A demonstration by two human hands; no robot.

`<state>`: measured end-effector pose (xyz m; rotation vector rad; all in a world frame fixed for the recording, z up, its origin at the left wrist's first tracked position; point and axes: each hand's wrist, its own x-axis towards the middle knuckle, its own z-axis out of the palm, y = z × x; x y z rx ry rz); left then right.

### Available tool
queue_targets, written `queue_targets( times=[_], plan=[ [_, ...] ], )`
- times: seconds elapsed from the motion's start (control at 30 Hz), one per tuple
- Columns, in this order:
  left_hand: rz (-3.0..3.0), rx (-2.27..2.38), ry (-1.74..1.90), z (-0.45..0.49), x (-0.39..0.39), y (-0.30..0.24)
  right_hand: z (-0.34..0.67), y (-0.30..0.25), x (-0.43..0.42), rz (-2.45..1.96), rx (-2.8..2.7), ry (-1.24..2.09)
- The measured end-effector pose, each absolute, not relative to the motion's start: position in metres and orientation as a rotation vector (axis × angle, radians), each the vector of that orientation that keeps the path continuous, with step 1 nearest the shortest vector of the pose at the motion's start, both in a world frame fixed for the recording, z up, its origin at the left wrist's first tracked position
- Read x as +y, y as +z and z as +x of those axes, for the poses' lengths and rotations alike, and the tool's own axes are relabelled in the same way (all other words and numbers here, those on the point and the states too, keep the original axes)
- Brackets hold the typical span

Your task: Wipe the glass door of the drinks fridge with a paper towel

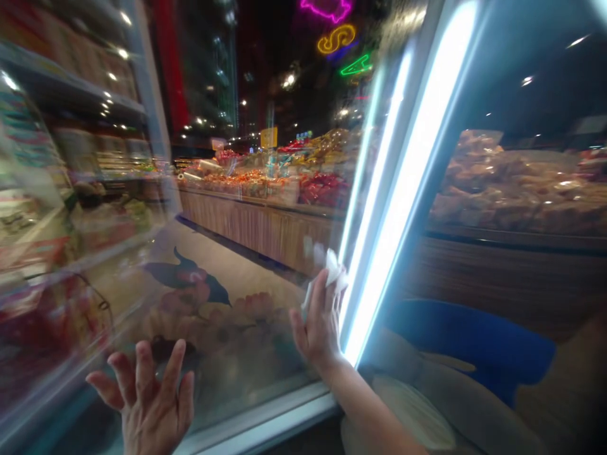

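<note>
One crumpled white cloth (336, 272) (soft folds) clamped in grip of right hand (318, 323); left hand (154, 404) splayed near flat glass (232, 373).

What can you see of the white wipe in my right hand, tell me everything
The white wipe looks thin, soft and crumpled, like tissue or cloth; blur hides its texture. The right hand holds it, bunched up, with one peak sticking up at the top. It is at the glass pane, just left of the lower part of the bright light strip. Whether it presses on the glass is unclear.
</note>
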<state>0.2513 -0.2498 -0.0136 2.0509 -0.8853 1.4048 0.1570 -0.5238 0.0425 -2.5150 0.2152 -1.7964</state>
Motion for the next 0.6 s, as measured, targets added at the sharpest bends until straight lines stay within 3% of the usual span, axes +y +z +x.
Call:
queue_targets(
  times=[0.1,0.27,0.43,0.6],
  plan=[
    [2.058,-0.904,1.437,0.252,-0.249,-0.013,0.161,0.07,-0.525,-2.433,0.279,-1.846],
    [2.069,-0.933,1.481,0.252,-0.248,-0.007,0.153,0.039,-0.529,-2.549,0.241,-1.77],
    [2.044,-0.901,1.453,0.25,-0.247,-0.008,0.15,0.053,-0.544,-2.351,0.364,-1.888],
    [2.047,-0.855,1.435,0.253,-0.244,-0.012,0.149,0.039,-0.532,-2.494,0.265,-1.732]
  ],
)
